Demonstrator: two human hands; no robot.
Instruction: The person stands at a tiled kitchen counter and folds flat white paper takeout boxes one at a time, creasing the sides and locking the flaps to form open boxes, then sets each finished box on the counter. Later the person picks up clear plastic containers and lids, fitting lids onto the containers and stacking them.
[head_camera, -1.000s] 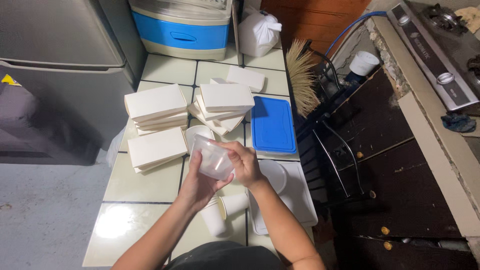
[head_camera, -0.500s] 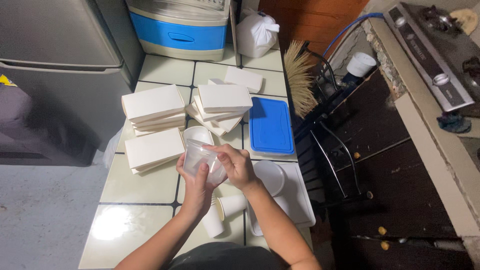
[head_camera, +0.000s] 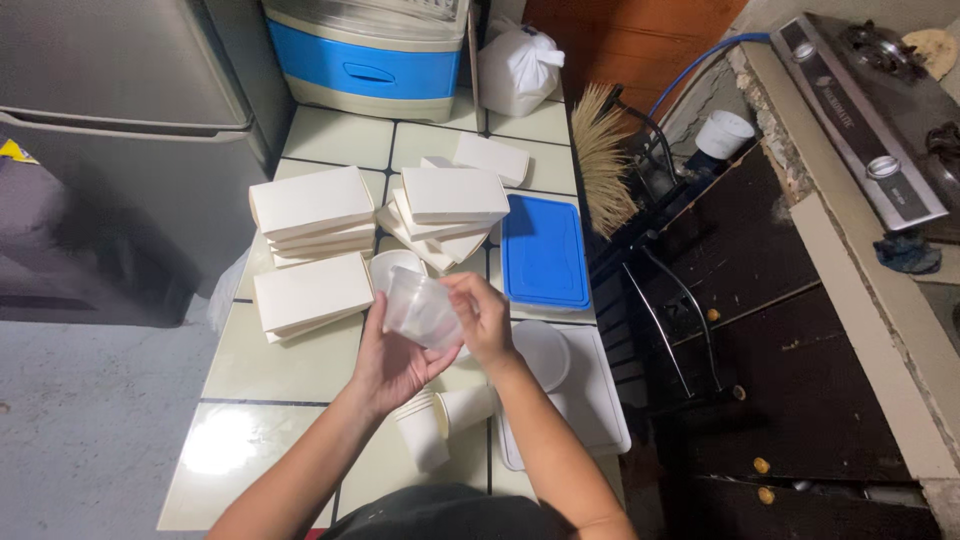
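Both hands held a clear plastic cup (head_camera: 422, 310) just above the white bowl (head_camera: 392, 268), beside the blue lid (head_camera: 543, 250). The left hand (head_camera: 388, 365) cupped it from below with fingers curled around its wall, while the right hand (head_camera: 484, 318) pinched its rim. The thin cup looked likely to buckle or slip if squeezed, and could have dropped onto the stacked paper cups (head_camera: 425, 430) lying nearer the person than the bowl.

Home kitchen: gas stove (head_camera: 868, 120) on counter, grey fridge (head_camera: 110, 90), tiled worktop (head_camera: 300, 360) (takeaway boxes (head_camera: 310, 205) stacked)
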